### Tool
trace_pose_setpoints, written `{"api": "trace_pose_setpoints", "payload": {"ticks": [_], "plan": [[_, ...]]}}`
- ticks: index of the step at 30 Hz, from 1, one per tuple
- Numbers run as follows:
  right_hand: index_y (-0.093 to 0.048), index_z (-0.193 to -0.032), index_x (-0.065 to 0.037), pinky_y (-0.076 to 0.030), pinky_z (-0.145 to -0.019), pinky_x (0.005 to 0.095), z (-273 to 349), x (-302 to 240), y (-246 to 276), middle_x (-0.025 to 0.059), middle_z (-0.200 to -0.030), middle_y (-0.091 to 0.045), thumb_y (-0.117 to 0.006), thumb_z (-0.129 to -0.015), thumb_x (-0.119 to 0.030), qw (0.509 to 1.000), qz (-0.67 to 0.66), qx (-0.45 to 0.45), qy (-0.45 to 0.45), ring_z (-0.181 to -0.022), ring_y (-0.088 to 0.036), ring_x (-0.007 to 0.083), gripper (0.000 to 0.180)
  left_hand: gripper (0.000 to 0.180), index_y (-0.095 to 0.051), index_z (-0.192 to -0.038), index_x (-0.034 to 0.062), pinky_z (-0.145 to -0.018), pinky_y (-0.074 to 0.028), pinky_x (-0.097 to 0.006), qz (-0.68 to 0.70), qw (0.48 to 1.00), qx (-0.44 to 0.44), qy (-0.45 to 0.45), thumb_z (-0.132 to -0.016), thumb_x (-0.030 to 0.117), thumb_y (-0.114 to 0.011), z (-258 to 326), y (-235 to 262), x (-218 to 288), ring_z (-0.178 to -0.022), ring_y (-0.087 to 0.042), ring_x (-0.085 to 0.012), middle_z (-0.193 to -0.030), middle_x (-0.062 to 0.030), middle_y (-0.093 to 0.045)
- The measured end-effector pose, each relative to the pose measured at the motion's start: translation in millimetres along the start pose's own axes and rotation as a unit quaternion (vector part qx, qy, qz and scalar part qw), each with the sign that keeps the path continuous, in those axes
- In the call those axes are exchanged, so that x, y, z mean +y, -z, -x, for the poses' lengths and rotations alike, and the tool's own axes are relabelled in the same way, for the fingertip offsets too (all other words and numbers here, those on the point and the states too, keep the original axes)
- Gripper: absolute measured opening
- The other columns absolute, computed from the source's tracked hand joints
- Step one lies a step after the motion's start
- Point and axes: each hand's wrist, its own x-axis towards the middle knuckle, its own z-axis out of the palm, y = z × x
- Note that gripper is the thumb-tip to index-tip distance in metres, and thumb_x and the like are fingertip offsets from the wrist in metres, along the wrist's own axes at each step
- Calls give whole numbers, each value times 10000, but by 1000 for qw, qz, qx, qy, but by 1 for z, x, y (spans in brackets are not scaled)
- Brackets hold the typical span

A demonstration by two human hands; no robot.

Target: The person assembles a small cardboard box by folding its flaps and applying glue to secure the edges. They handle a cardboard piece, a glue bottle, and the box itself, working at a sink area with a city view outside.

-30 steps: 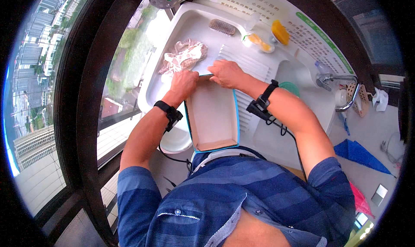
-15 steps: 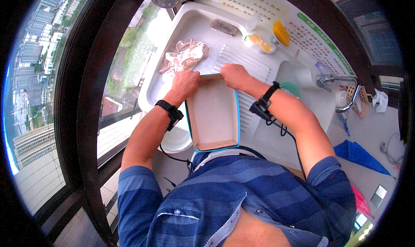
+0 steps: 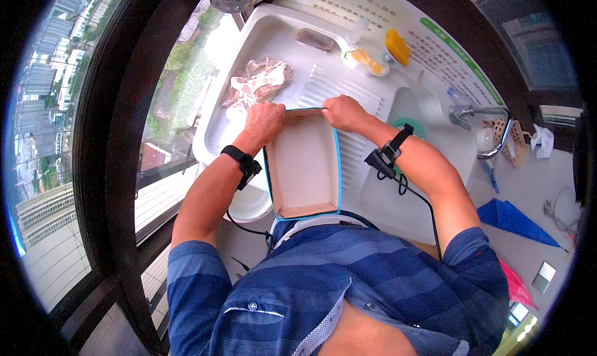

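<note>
An open cardboard box (image 3: 306, 163), pale inside with a blue rim, is held in front of my body, its near end by my waist. My left hand (image 3: 265, 121) grips its far left corner, fingers curled over the edge. At the far right corner, my right hand (image 3: 346, 113) is closed on the rim. No contents show inside the box. Beneath its far end lies the white laundry sink (image 3: 205, 129) with a ribbed washboard (image 3: 367, 101). A crumpled pinkish-white patterned cloth (image 3: 258, 82) lies in the sink beyond my left hand.
A scrub brush (image 3: 314, 39), a soap dish (image 3: 365, 61) and a yellow scoop-like item (image 3: 397, 47) sit along the back. The chrome faucet (image 3: 497, 135) stands at right, near a green round item (image 3: 410, 128). A blue folded umbrella (image 3: 516, 224) lies on the floor.
My right hand has shifted slightly right and nearer along the box's far edge. The left hand keeps its grip. The view has moved slightly.
</note>
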Motion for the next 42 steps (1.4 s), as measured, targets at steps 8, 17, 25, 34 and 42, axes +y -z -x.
{"api": "trace_pose_setpoints", "payload": {"ticks": [8,17,25,34,42], "plan": [[-515,-1245,-27,-515,-811,499,45,-28,-2,253,-979,-659,-544,-899,-208,990,-104,63,-71,-922,-637,428,391,114,-649,-780,45,-623,-533,-455,3,1000,-3,2,-799,96,-549,1,-5,-2,-724,-677,-359,-752,-189,-669],[-260,-1504,-88,-524,-810,499,91,-20,-14,263,-1401,-423,-527,-852,-74,992,112,14,54,-1031,-606,402,705,116,-645,-801,50,-621,-531,-459,-12,1000,-14,-5,-812,95,-538,-2,-6,-2,-729,-677,-363,-748,-187,-668],[-334,-1457,-70,-520,-827,483,139,-3,-17,246,-1374,-442,-599,-801,-56,992,111,-33,53,-1036,-594,385,708,110,-639,-802,53,-636,-536,-458,-10,1000,-10,2,-822,100,-541,-2,-8,0,-743,-682,-362,-755,-183,-672],[-598,-1186,-50,-504,-895,461,34,-31,21,167,-1165,-609,-685,-772,-189,973,-32,192,127,-1080,-597,342,445,101,-641,-798,61,-638,-537,-455,-15,1000,-7,9,-811,99,-548,2,-6,-3,-754,-688,-348,-763,-169,-678],[-727,-878,-68,-564,-721,459,-41,-61,-2,159,-869,-714,-638,-760,-174,994,94,-41,43,-847,-700,338,182,121,-652,-755,81,-636,-539,-450,-15,1000,0,2,-812,109,-548,-1,-8,-4,-735,-688,-341,-766,-158,-684]]}}
